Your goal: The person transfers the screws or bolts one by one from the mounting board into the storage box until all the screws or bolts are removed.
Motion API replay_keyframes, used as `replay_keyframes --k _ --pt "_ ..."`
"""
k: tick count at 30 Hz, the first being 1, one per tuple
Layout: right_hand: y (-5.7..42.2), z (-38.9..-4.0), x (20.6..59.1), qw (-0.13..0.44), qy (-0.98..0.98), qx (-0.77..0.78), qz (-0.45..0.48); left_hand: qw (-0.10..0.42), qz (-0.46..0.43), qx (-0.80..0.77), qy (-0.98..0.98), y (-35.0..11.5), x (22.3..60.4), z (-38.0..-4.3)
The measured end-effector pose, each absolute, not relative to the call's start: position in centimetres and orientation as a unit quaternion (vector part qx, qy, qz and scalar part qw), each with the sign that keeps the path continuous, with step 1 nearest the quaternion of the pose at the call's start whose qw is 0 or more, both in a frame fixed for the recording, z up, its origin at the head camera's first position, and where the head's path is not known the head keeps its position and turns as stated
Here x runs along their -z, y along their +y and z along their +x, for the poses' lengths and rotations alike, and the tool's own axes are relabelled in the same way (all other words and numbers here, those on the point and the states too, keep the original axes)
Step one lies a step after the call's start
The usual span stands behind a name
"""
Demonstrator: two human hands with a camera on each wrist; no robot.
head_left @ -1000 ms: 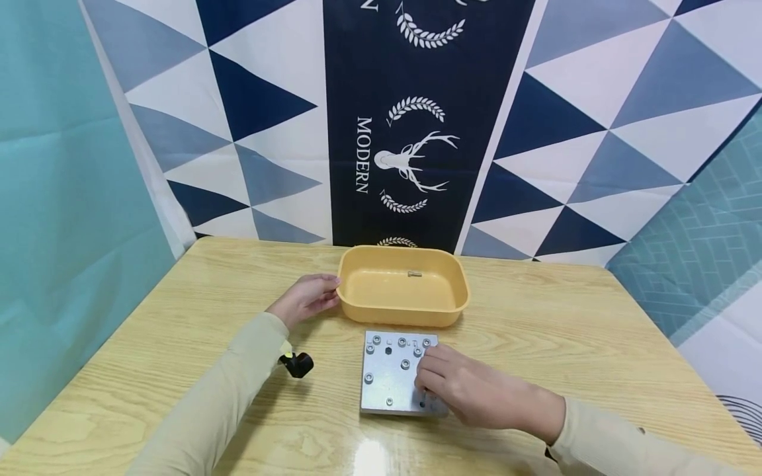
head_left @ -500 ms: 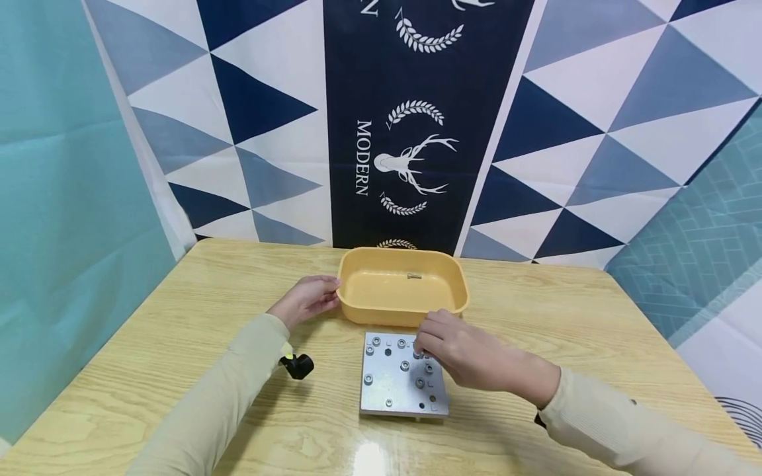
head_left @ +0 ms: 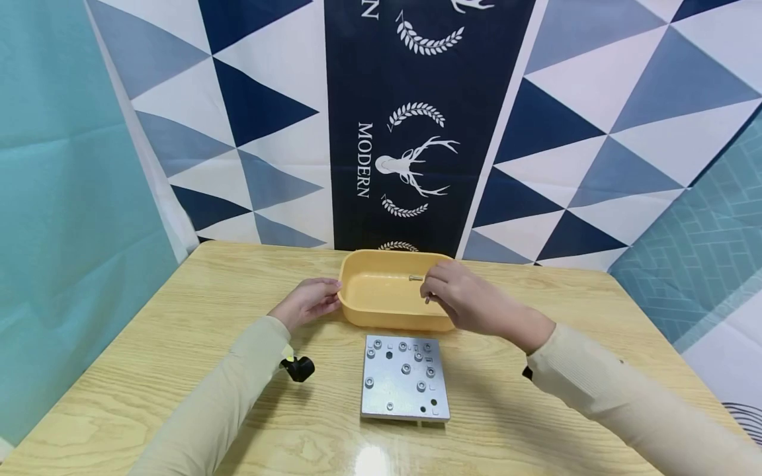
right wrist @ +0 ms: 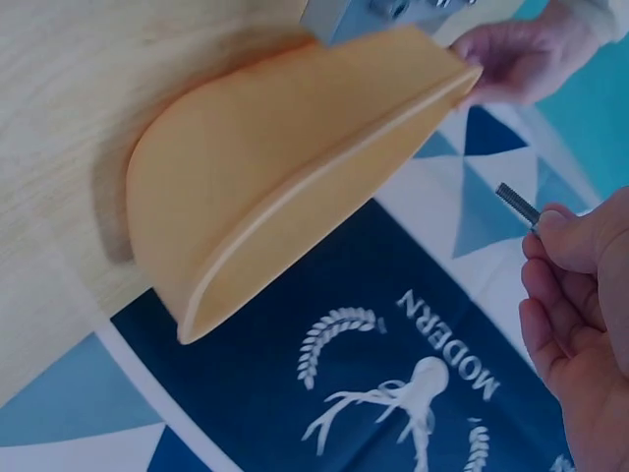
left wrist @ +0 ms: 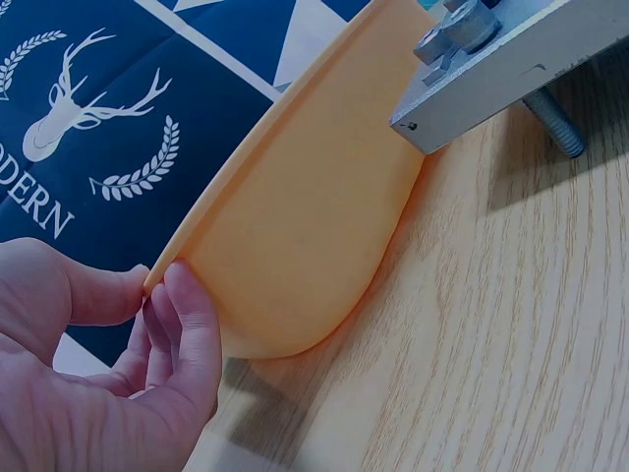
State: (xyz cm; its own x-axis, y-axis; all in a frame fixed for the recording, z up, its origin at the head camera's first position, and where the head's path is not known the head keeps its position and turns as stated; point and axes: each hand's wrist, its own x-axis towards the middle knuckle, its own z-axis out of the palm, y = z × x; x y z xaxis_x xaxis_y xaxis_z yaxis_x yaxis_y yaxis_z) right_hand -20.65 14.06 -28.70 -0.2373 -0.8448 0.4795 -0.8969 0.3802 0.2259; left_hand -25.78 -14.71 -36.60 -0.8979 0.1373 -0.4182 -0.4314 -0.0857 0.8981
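Note:
My left hand [head_left: 308, 302] pinches the left rim of a yellow plastic tub [left wrist: 295, 216], thumb on one side and fingers on the other. A small bolt [head_left: 415, 278] lies on the tub's floor. Over the tub's right front part is my right hand [head_left: 467, 297]. Between its thumb and fingertips it pinches a threaded bolt [right wrist: 518, 206], whose shank sticks out; its head is hidden by the fingers. In front of the tub sits a silver metal plate [head_left: 393, 390] carrying several socket-head bolts, with bare holes near its lower right corner.
The wooden table [head_left: 238, 277] runs back to a patterned cloth [head_left: 411, 132]. A black wrist camera [head_left: 299, 368] hangs below my left wrist. In the left wrist view a bolt shank [left wrist: 555, 123] pokes out beneath the plate, which stands raised off the table.
My right hand has lifted from the plate's lower right and moved back over the tub, a bolt in its fingers. The left hand stays on the tub's rim.

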Motion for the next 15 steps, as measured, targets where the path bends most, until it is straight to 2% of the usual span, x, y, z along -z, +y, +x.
replay_keyframes --k 15 --pt "13.7 -26.0 29.2 0.219 -0.827 -0.057 0.514 0.191 -0.12 -0.728 0.647 -14.7 36.7 -25.7"
